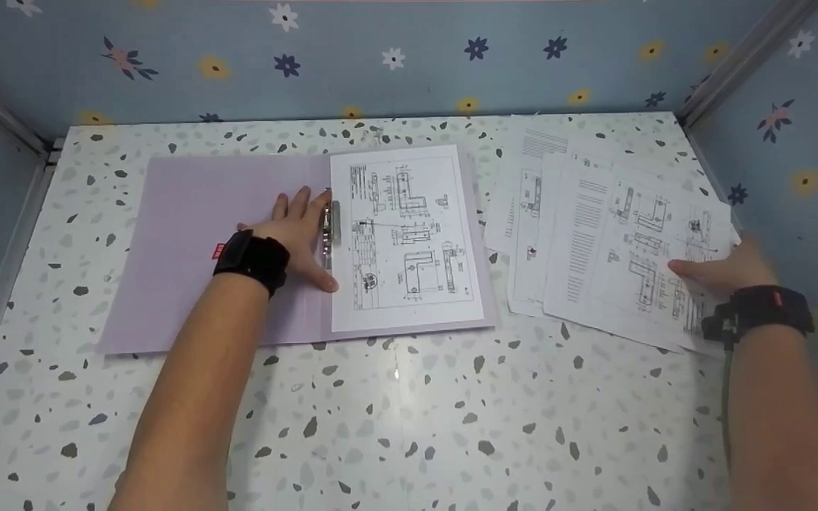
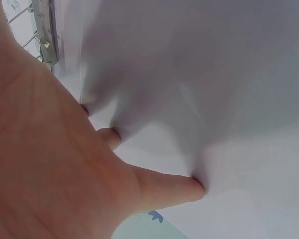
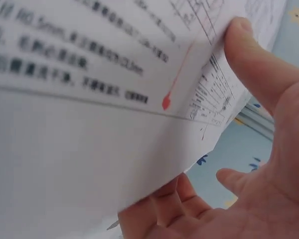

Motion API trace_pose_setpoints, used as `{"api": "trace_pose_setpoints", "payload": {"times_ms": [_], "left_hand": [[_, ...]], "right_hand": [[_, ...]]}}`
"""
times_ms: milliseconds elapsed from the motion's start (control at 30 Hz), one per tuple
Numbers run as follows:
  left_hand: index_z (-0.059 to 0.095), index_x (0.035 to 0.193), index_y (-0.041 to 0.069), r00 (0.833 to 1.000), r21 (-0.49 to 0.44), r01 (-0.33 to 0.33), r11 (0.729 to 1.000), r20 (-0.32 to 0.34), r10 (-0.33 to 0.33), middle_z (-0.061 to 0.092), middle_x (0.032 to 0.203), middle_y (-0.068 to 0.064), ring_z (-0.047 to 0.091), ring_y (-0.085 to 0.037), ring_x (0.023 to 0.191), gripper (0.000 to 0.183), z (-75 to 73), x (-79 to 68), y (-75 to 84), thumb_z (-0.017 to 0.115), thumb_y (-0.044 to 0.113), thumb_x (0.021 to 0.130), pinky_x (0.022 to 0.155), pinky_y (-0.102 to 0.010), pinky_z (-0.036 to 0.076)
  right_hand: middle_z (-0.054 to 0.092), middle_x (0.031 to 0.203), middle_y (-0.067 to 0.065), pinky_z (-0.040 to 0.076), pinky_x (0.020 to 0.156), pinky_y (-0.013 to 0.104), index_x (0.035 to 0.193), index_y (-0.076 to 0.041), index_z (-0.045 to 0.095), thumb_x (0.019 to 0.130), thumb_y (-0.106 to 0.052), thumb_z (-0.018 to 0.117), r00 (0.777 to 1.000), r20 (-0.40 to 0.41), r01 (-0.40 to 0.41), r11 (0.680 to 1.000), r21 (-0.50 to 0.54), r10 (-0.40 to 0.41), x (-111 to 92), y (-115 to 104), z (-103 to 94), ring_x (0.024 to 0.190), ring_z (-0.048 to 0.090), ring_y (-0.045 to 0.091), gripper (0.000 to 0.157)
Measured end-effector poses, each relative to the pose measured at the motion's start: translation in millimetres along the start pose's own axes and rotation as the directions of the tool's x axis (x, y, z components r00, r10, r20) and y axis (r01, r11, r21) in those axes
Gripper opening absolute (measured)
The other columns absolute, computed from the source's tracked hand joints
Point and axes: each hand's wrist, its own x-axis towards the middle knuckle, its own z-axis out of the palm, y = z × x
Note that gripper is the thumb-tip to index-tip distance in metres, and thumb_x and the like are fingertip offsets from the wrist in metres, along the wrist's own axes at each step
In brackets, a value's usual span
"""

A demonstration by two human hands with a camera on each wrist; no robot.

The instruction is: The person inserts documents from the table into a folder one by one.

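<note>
A pale purple ring binder (image 1: 203, 191) lies spread flat, its metal ring clip (image 1: 331, 223) along the spine. On its right side rests a drawing sheet (image 1: 409, 238). My left hand (image 1: 292, 238) has its fingers spread and rests on the binder beside the clip; its fingertips touch the purple cover in the left wrist view. At the right, my right hand (image 1: 732, 270) pinches the edge of a printed drawing sheet (image 1: 608, 241), thumb on top and fingers beneath. A red mark shows on that sheet in the right wrist view.
More loose printed sheets (image 1: 505, 206) overlap left of and under the pinched sheet. The speckled table (image 1: 409, 419) meets floral panels at the back and sides, the right panel (image 1: 806, 142) close to my right hand. Both wrists carry black straps.
</note>
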Motion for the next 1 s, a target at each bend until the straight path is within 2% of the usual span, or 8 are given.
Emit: {"api": "trace_pose_setpoints", "payload": {"times_ms": [167, 367, 467, 567, 667, 733, 800, 1000], "left_hand": [[-0.006, 0.161, 0.019, 1.000, -0.007, -0.004, 1.000, 0.003, 0.004, -0.009, 0.164, -0.021, -0.005, -0.050, 0.147, 0.143, 1.0, 0.3, -0.4, 0.087, 0.063, 0.061, 0.085, -0.091, 0.013], [-0.006, 0.161, 0.020, 1.000, -0.001, 0.004, 1.000, 0.003, -0.004, -0.009, 0.165, -0.020, -0.005, -0.049, 0.148, 0.144, 0.0, 1.2, 1.3, 0.088, 0.063, 0.060, 0.085, -0.092, 0.013], [-0.006, 0.160, 0.020, 1.000, 0.003, 0.007, 1.000, 0.013, -0.007, -0.008, 0.165, -0.020, -0.005, -0.049, 0.148, 0.143, -0.5, 1.8, 2.4, 0.087, 0.063, 0.062, 0.085, -0.092, 0.013], [-0.006, 0.160, 0.019, 1.000, 0.007, 0.010, 1.000, 0.018, -0.010, -0.008, 0.165, -0.020, -0.005, -0.049, 0.148, 0.142, -0.4, 2.2, 2.2, 0.086, 0.063, 0.062, 0.085, -0.092, 0.013], [-0.005, 0.161, 0.018, 1.000, -0.002, 0.002, 1.000, 0.011, -0.002, -0.008, 0.165, -0.021, -0.005, -0.050, 0.148, 0.142, -0.3, 1.1, 1.0, 0.087, 0.063, 0.062, 0.085, -0.092, 0.013], [-0.005, 0.161, 0.017, 1.000, -0.013, -0.005, 1.000, 0.009, 0.005, -0.008, 0.164, -0.022, -0.005, -0.050, 0.147, 0.142, -0.1, 0.6, 0.3, 0.087, 0.062, 0.062, 0.085, -0.092, 0.012], [-0.005, 0.161, 0.018, 1.000, -0.021, -0.010, 1.000, 0.007, 0.010, -0.008, 0.164, -0.022, -0.006, -0.050, 0.147, 0.142, 0.0, 0.3, -0.2, 0.087, 0.062, 0.062, 0.085, -0.092, 0.011], [-0.006, 0.161, 0.017, 1.000, -0.021, -0.010, 1.000, 0.004, 0.010, -0.009, 0.164, -0.021, -0.006, -0.050, 0.147, 0.143, -0.5, -1.2, 0.5, 0.087, 0.062, 0.062, 0.086, -0.091, 0.011]], "right_hand": [[-0.007, 0.151, 0.046, 0.011, 0.107, 0.076, 0.147, -0.002, -0.033, 0.076, -0.043, 0.085, 0.995, 0.086, 0.044, 0.999, 0.020, -0.045, 5.4, 13.1, -12.0, 0.135, 0.003, 0.067, 0.144], [-0.019, 0.150, 0.042, 0.003, 0.106, 0.076, 0.148, -0.004, -0.033, 0.079, -0.024, 0.083, 0.994, 0.053, 0.092, 0.996, -0.005, -0.091, -2.9, 15.6, -18.6, 0.136, -0.008, 0.065, 0.137], [-0.009, 0.149, 0.046, 0.008, 0.107, 0.076, 0.147, 0.002, -0.030, 0.086, -0.027, 0.077, 0.994, 0.038, 0.108, 0.993, -0.038, -0.107, -8.1, 15.1, -22.9, 0.135, 0.001, 0.067, 0.127], [0.018, 0.143, 0.050, 0.027, 0.104, 0.072, 0.149, 0.015, -0.009, 0.093, -0.036, 0.068, 0.993, 0.029, 0.118, 0.987, -0.113, -0.116, -9.7, 14.9, -25.5, 0.129, 0.027, 0.065, 0.108], [0.039, 0.132, 0.046, 0.052, 0.085, 0.051, 0.146, 0.021, 0.017, 0.097, -0.044, 0.059, 0.993, 0.001, 0.114, 0.986, -0.123, -0.114, -6.7, 17.4, -24.5, 0.112, 0.049, 0.056, 0.092], [0.045, 0.130, 0.041, 0.055, 0.073, 0.036, 0.145, 0.020, 0.025, 0.098, -0.048, 0.055, 0.993, -0.026, 0.115, 0.990, -0.078, -0.117, -3.4, 20.4, -23.0, 0.103, 0.058, 0.045, 0.087], [0.046, 0.132, 0.036, 0.052, 0.072, 0.029, 0.147, 0.016, 0.028, 0.098, -0.053, 0.051, 0.991, -0.056, 0.119, 0.993, 0.001, -0.119, -1.3, 23.1, -21.5, 0.098, 0.060, 0.033, 0.088], [0.055, 0.124, 0.012, 0.050, 0.077, 0.034, 0.153, 0.002, 0.029, 0.095, -0.062, 0.048, 0.988, -0.126, 0.111, 0.979, 0.169, -0.090, -4.5, 21.5, -20.7, 0.085, 0.058, 0.007, 0.089]]}}
